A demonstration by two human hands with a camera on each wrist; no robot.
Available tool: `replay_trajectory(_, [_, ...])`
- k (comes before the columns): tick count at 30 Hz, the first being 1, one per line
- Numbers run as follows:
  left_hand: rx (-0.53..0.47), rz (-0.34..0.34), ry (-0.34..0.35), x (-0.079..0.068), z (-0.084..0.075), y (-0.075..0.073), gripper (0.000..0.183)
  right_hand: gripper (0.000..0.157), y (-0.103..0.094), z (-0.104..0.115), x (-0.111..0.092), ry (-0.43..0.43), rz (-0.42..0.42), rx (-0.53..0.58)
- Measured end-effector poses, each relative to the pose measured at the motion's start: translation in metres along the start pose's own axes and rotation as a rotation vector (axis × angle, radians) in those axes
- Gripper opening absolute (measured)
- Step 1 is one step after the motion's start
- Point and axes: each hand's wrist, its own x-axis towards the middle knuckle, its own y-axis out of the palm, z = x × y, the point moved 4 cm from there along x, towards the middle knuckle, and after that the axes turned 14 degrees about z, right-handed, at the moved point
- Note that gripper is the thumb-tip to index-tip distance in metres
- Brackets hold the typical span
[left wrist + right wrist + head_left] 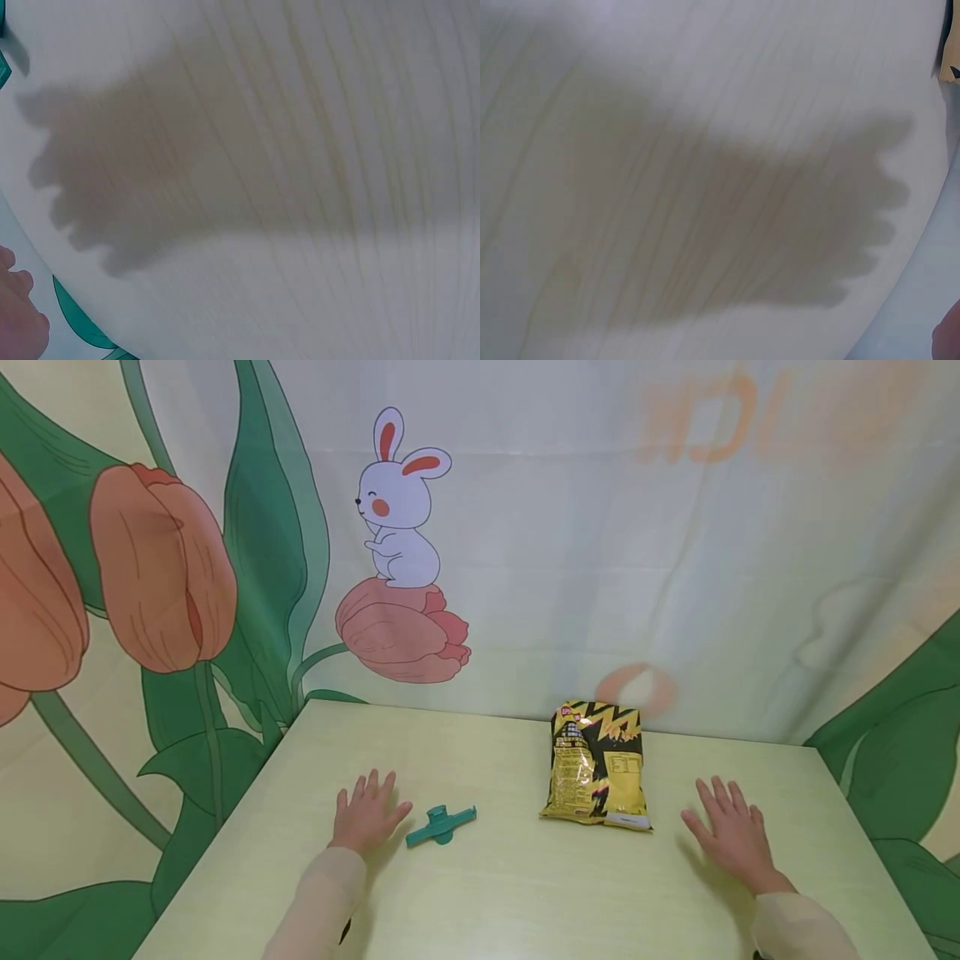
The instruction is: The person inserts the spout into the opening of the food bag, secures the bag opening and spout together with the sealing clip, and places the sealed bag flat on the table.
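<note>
On the pale table lies a teal plastic bag clip [441,825], a long bar with a round cap-like part at its middle. My left hand [363,818] is just left of the clip, palm down with fingers spread, apart from it. Further right and back lies a black and yellow snack bag [596,768], its printed side up. To the right of the bag is my right hand [731,839], palm down, fingers stretched, touching neither object. The left wrist view catches part of the left hand [22,322] and its shadow; the right wrist view shows a sliver of the right hand [948,337].
The pale wood-grain table [495,893] ends at a hanging cloth [540,568] printed with tulips and a white rabbit. The bag lies close to that back edge. Light sleeves [318,897] cover both forearms.
</note>
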Motion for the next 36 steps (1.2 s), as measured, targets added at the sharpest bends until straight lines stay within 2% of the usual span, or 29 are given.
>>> replay_trajectory(13, [0.017, 0.024, 0.012, 0.002, -0.005, 0.006, 0.070, 0.063, 0.000, 0.011, -0.003, -0.055, -0.048, -0.032])
replay_trajectory(36, [0.038, -0.015, 0.076, -0.003, -0.020, 0.006, 0.066, 0.059, 0.002, 0.027, -0.006, -0.140, -0.101, -0.052])
